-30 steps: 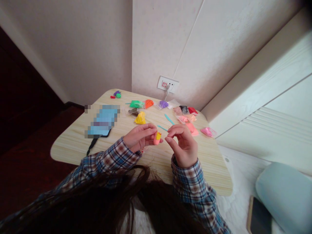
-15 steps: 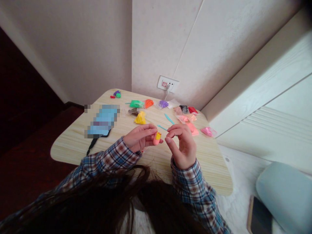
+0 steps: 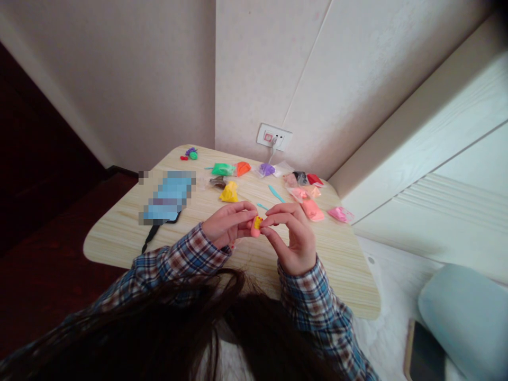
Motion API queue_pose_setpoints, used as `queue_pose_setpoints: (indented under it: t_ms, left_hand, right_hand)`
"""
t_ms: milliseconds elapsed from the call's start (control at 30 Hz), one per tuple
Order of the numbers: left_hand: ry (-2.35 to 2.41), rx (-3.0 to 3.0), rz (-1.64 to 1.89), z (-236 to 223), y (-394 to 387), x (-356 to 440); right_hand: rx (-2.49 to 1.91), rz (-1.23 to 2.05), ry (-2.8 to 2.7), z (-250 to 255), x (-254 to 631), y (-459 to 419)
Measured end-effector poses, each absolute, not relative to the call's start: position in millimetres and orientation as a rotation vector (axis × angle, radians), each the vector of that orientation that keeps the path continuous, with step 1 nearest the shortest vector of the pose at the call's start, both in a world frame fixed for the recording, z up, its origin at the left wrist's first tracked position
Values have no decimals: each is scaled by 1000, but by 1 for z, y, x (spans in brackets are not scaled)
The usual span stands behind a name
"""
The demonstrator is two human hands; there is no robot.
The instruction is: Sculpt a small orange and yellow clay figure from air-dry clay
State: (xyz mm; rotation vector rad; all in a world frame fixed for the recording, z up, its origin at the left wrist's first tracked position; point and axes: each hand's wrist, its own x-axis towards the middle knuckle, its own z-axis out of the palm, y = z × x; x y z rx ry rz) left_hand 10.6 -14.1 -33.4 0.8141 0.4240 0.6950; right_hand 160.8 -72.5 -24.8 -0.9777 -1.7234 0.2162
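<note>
Over the near part of the table, my left hand [image 3: 228, 225] pinches a small, rounded modelling clay piece [image 3: 255, 228]. The piece is pink, with a yellow patch and tiny red bits on top. My right hand [image 3: 291, 233] is closed, its thumb and fingertips meeting at the piece's right edge. Whether a tiny bit of clay sits between those fingertips is too small to tell. Just beyond my right fingers lie a thin blue tool [image 3: 262, 206] and a blue clay knife [image 3: 276, 193]. A bag of yellow clay [image 3: 229, 192] lies behind my left hand.
Several bags of clay lie across the back, among them green [image 3: 223, 169], purple [image 3: 266, 169] and salmon [image 3: 313, 210]. Small shaped clay pieces [image 3: 192, 155] sit at the far left corner. A phone with a blurred screen [image 3: 169, 196] and cable lies on the table's left.
My right hand has moved left, and its fingertips have come from apart to touching the clay piece. My left hand keeps its hold almost unchanged.
</note>
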Motion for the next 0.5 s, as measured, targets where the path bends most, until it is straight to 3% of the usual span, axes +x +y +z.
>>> queue_pose_setpoints:
  t_ms: [500]
  left_hand:
    - [378, 796, 686, -35, -13, 11]
  right_hand:
    - [-985, 174, -1658, -26, 159, -77]
